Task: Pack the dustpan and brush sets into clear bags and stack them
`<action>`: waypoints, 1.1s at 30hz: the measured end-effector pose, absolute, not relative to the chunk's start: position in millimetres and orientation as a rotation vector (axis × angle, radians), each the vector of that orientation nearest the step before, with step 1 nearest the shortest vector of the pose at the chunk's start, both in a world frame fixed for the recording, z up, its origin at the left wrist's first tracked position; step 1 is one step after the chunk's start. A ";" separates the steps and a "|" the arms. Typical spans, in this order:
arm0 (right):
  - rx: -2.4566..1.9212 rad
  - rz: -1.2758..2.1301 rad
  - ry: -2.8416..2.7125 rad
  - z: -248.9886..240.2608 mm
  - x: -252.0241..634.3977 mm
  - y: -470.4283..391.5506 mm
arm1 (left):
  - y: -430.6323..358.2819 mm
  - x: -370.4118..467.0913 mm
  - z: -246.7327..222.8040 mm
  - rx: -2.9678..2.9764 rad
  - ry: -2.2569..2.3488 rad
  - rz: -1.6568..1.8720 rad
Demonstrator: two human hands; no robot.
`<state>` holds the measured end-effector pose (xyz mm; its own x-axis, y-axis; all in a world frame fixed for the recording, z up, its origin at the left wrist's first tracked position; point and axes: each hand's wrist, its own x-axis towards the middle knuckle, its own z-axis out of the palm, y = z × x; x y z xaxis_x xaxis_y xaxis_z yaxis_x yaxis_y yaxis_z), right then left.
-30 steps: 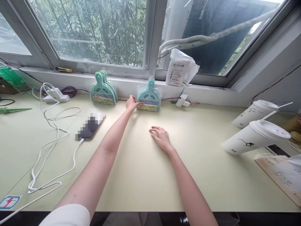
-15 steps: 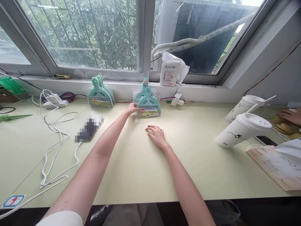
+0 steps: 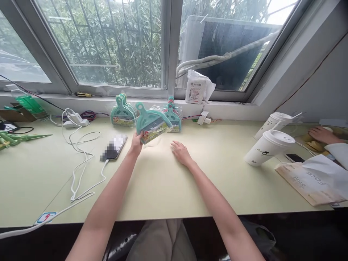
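My left hand grips the lower left corner of a teal dustpan and brush set in clear plastic wrap. The set is tilted, with its handle up to the left and a printed label along its lower edge. Behind its right side, more dustpan sets lean on the wall below the window, partly covered by it. Another stack of teal sets leans to the left. On the table, my right hand rests palm down, holding nothing, its fingers loosely bent and apart.
A phone on a white cable lies left, near a power strip. White cups and a tissue pack stand right, with another person's hand beyond. A wrapped box sits on the sill.
My left hand has drawn one dustpan set away from the right stack, leftward and nearer, tilting it. My right hand stays on the table. The view has shifted slightly.
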<state>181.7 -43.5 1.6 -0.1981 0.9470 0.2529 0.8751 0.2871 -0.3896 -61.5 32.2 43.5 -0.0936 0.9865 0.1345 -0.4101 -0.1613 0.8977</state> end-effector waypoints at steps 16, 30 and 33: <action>-1.906 0.009 -2.042 8.4 145.4 102.1 | 30.0 -99.5 15.9 0.674 0.922 1.386; -1.792 -0.084 -2.007 15.6 147.5 105.6 | 35.5 -93.4 7.8 0.697 0.936 1.327; -1.669 -0.128 -1.893 17.0 144.6 87.4 | 37.4 -93.1 8.3 0.678 0.934 1.315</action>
